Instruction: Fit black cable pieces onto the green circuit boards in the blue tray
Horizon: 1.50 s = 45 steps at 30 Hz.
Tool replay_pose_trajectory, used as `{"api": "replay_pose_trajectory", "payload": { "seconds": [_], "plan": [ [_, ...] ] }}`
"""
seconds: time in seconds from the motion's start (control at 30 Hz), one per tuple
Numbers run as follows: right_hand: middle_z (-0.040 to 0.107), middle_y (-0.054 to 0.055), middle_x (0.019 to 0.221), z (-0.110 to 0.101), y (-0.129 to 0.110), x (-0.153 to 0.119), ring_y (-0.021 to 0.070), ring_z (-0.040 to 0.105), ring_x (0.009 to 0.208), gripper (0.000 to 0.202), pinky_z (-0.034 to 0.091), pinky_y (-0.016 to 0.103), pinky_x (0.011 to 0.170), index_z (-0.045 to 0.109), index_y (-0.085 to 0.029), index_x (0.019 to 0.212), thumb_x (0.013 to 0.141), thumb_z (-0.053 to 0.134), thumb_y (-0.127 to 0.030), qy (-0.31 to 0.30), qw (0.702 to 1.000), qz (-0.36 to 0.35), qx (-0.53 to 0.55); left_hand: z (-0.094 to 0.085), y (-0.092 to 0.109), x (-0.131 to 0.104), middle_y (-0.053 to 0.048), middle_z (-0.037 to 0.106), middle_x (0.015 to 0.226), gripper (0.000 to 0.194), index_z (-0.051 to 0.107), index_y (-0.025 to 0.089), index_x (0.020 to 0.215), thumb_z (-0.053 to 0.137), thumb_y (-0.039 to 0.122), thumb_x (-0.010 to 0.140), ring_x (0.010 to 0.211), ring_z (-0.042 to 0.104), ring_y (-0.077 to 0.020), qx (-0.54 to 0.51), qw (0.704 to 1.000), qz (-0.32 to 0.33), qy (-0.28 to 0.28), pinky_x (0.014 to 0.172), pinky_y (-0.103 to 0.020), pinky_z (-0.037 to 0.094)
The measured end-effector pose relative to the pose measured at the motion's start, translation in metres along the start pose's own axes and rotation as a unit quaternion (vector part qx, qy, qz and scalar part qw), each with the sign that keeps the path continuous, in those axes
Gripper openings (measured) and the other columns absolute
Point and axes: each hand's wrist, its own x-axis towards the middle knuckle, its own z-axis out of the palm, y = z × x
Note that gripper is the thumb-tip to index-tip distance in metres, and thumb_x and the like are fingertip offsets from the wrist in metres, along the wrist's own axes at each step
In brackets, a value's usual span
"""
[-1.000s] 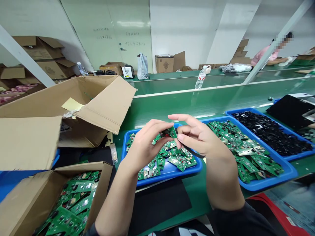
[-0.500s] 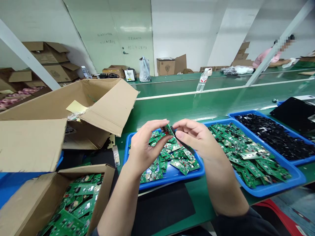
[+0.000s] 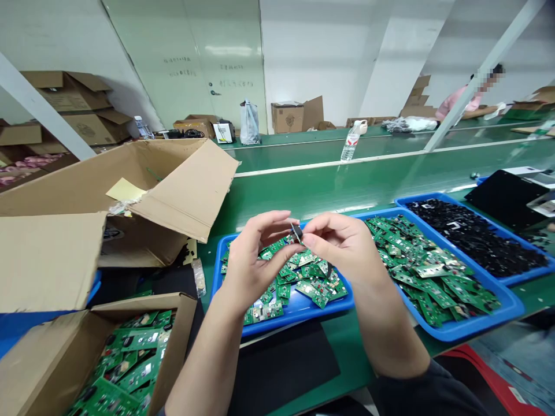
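Head view shows me the left hand [image 3: 254, 260] gripping a circuit board [image 3: 293, 226] edge-on while the right hand [image 3: 344, 245] pinches a black part [image 3: 298, 232] at it, above the blue tray [image 3: 299, 317], presumably leaving both faces reachable.

Smooth, glossy tabletop [image 3: 281, 193]; shiny plastic tray [image 3: 299, 317] at six o'clock, with a matt sheet [image 3: 286, 370] nearer; held part [image 3: 297, 231] dull black; matt cardboard carton [image 3: 186, 196] at nine; clear, smooth plastic bottle [image 3: 348, 149] towards two.

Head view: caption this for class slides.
Left hand and right hand meet at a circuit board above a blue tray.
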Motion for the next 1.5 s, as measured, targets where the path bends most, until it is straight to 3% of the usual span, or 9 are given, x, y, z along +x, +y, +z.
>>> {"api": "replay_pose_trajectory", "payload": {
  "seconds": [0.13,0.3,0.43,0.53,1.0,1.27,1.5],
  "plan": [
    [0.062,-0.003,0.068,-0.003,-0.002,-0.003,0.0096,0.055,0.058,0.004,0.045,0.022,0.053,0.062,-0.020,0.078,0.081,0.063,-0.017,-0.006,0.994,-0.079,-0.076,0.000,0.005,0.001,-0.006,0.068,0.110,0.044,0.054,0.022,0.123,0.068,0.016,0.082,0.099,0.067,-0.0153,0.023,0.999,0.009,-0.020,0.089,-0.026,0.058],
    [0.056,-0.003,0.063,-0.008,-0.002,0.000,0.0112,0.051,0.060,0.011,0.043,0.026,0.060,0.059,-0.019,0.076,0.084,0.057,-0.013,-0.021,0.953,-0.223,-0.206,-0.002,0.013,0.002,-0.005,0.070,0.108,0.040,0.061,0.023,0.122,0.065,0.013,0.083,0.094,0.067,-0.0152,0.058,0.997,0.003,-0.050,0.083,-0.024,0.057],
    [0.054,-0.003,0.060,-0.009,0.003,0.004,0.0121,0.048,0.059,0.014,0.041,0.026,0.060,0.056,-0.019,0.074,0.085,0.055,-0.011,-0.024,0.929,-0.267,-0.255,0.002,0.014,0.001,-0.005,0.071,0.107,0.044,0.060,0.024,0.126,0.056,0.007,0.085,0.084,0.068,-0.0125,0.025,0.998,-0.034,-0.053,0.072,-0.018,0.057],
    [0.053,-0.003,0.061,-0.009,0.007,0.006,0.0118,0.047,0.058,0.014,0.040,0.025,0.060,0.055,-0.019,0.074,0.086,0.054,-0.011,-0.032,0.918,-0.285,-0.272,0.004,0.012,0.000,-0.004,0.073,0.105,0.043,0.064,0.024,0.121,0.056,0.005,0.083,0.084,0.070,-0.0116,0.027,0.998,-0.048,-0.026,0.074,-0.015,0.057],
    [0.049,-0.004,0.056,-0.011,0.016,0.011,0.0098,0.046,0.054,0.014,0.038,0.022,0.055,0.051,-0.019,0.067,0.077,0.054,-0.009,-0.049,0.927,-0.275,-0.252,0.006,0.010,0.001,-0.005,0.076,0.089,0.025,0.074,0.016,0.099,0.059,0.011,0.079,0.069,0.072,-0.0143,0.153,0.988,-0.024,-0.017,0.065,-0.020,0.058],
    [0.051,-0.005,0.052,-0.023,0.024,0.014,0.0073,0.045,0.047,0.012,0.035,0.019,0.046,0.052,-0.018,0.063,0.071,0.053,-0.010,-0.118,0.971,-0.138,-0.156,0.013,0.005,0.001,-0.005,0.075,0.076,0.022,0.074,0.012,0.091,0.055,0.013,0.079,0.058,0.067,-0.0125,0.151,0.986,-0.056,-0.050,0.055,-0.018,0.052],
    [0.051,-0.004,0.055,-0.032,0.025,0.014,0.0074,0.043,0.047,0.009,0.035,0.020,0.045,0.055,-0.017,0.066,0.074,0.057,-0.014,-0.186,0.979,-0.087,0.010,0.006,0.004,0.003,0.000,0.069,0.060,0.027,0.076,0.015,0.092,0.055,0.010,0.076,0.041,0.046,-0.0059,0.065,0.991,-0.103,-0.048,0.042,-0.017,0.040]
  ]
}}
